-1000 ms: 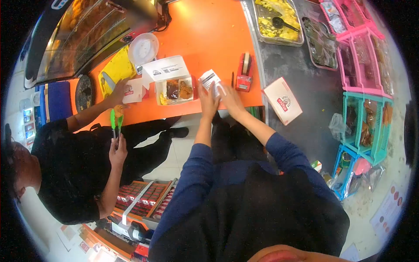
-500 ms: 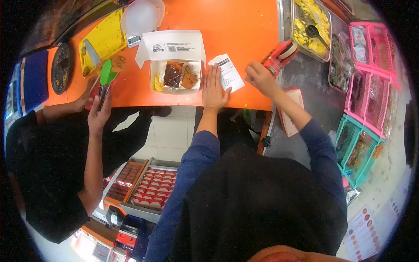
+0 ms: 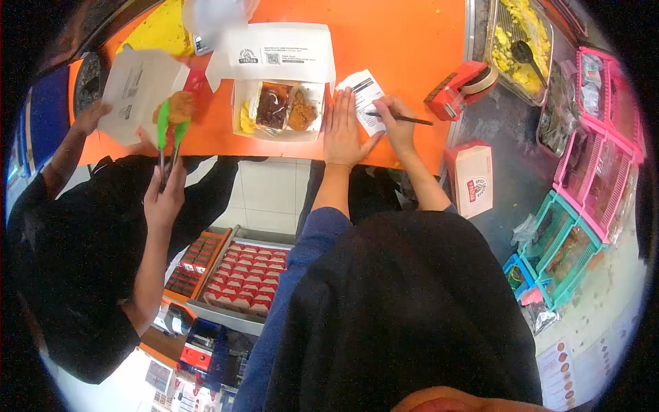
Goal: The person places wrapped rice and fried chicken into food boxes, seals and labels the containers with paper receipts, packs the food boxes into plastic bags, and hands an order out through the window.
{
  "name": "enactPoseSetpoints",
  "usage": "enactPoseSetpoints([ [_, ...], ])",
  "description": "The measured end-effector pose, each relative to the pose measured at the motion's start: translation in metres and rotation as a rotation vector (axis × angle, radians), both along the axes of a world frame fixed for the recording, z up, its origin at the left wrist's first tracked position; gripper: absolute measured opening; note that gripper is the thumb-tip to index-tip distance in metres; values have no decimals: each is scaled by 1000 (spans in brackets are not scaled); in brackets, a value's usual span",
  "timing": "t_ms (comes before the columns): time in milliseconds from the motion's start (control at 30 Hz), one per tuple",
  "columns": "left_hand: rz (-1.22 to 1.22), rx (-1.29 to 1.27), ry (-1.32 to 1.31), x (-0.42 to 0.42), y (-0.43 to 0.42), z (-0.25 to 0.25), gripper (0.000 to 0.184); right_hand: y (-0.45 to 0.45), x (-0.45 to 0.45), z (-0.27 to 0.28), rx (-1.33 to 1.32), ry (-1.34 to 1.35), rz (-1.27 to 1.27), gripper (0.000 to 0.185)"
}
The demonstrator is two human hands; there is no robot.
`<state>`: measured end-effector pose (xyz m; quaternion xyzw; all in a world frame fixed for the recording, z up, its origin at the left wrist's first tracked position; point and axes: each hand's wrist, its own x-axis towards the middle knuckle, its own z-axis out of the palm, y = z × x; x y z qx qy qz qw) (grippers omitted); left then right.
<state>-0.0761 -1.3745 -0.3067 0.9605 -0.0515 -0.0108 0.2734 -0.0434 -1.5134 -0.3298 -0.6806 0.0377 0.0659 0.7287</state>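
My left hand [image 3: 343,141] lies flat with fingers stretched out, pressing the left edge of a white printed receipt [image 3: 369,123] against the orange table. In my right hand [image 3: 398,130] is a dark, slim pen [image 3: 414,121], its tip on the receipt. To the left of my left hand stands an open takeaway box [image 3: 288,136] with its lid folded back. Inside it are a packet of dark sauce [image 3: 272,106], a piece of fried chicken [image 3: 301,112] and some yellow food [image 3: 246,118] in the left corner.
A co-worker at left holds green-tipped tongs [image 3: 169,132] with fried food, and another box [image 3: 137,93]. A red tape dispenser [image 3: 456,89] sits right of my hands. Beyond are a closed box [image 3: 472,180], an egg-yellow food tray [image 3: 549,82] and pink baskets [image 3: 604,154].
My right hand has come left to the receipt and now holds a pen. The co-worker has lifted fried food with the tongs and brought up a box.
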Motion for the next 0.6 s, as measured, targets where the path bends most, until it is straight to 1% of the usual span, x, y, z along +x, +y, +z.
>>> enactPoseSetpoints([
  [67,-2,-8,-4,-2,0,-3,101,6,-5,2,-70,11,-124,9],
  [100,-4,-18,-5,-1,2,-5,100,10,-4,2,-66,6,-120,9],
  [167,-2,-15,25,0,3,-2,100,17,-6,2,-203,-210,-148,11],
  [200,-5,-15,55,0,2,0,99,17,-5,3,-204,-208,-148,11],
  [267,-4,-18,52,0,1,0,99,16,-5,6,-287,-289,-61,11],
  [300,2,-19,45,0,1,0,99,15,-4,8,-290,-289,-61,11],
  [367,0,-13,46,0,1,-2,99,16,-3,9,-236,-201,-214,12],
  [400,-4,-5,46,0,1,-3,99,16,-4,9,-235,-201,-211,12],
  [467,-3,-5,42,1,2,-3,100,16,-6,8,-279,-266,-91,11],
  [500,-6,-6,41,-1,1,-3,100,15,-7,7,-278,-264,-91,11],
  [567,-5,-1,40,-1,1,-2,100,14,-4,7,-279,-181,-224,13],
  [600,-5,3,37,-1,1,-2,101,13,-5,9,-277,-179,-226,13],
])
